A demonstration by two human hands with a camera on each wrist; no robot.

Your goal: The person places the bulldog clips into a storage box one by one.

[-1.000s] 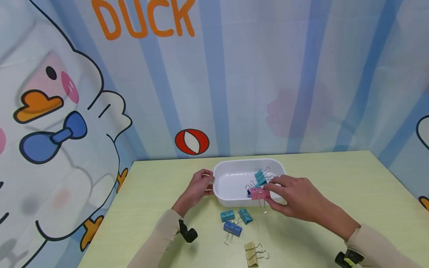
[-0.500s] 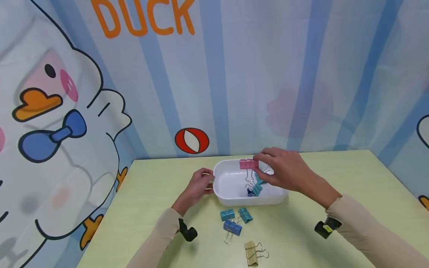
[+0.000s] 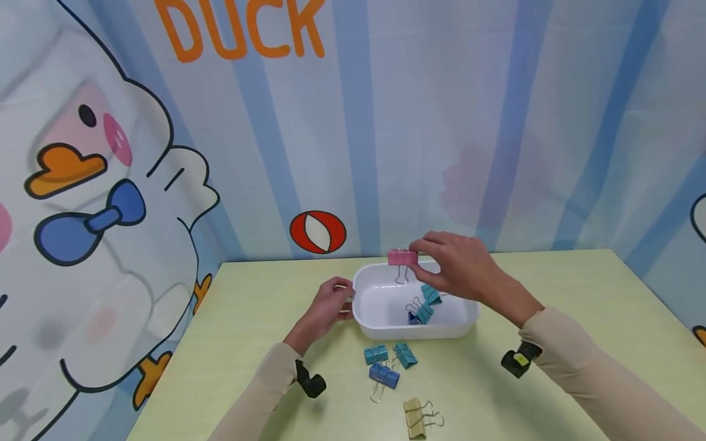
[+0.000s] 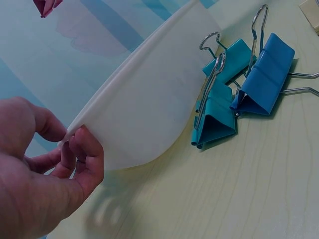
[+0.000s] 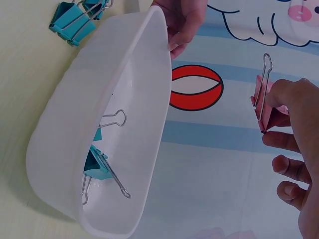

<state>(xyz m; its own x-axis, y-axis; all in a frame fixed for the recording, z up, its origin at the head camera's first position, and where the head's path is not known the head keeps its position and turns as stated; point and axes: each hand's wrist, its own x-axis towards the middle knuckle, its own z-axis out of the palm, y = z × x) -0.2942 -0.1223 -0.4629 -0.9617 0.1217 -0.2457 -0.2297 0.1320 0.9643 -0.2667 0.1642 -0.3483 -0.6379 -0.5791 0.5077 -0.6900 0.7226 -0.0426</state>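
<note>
A pink binder clip (image 3: pixel 402 257) is pinched between the thumb and fingers of my right hand (image 3: pixel 463 266), held above the back of a white tray (image 3: pixel 380 332). In the right wrist view the pink clip (image 5: pixel 269 104) hangs clear of the tray wall. My left hand (image 3: pixel 325 306) pinches the tray's left rim, fingers curled over the edge in the left wrist view. Inside the tray lie two teal binder clips, one (image 3: pixel 431 294) behind the other (image 3: pixel 424 313), with a dark blue piece (image 3: pixel 412 318) beside the nearer one.
On the table (image 3: pixel 287 282) before the tray lie two teal clips, one left (image 3: pixel 376 354) and one right (image 3: pixel 405 355), with a blue clip (image 3: pixel 384 375) against them. A yellow binder clip (image 3: pixel 415 419) lies closer to me. A printed curtain (image 3: pixel 419 122) stands behind the table.
My right hand has lifted the pink clip from the tray's front edge up and left, over its back rim. The left hand keeps its place on the tray.
</note>
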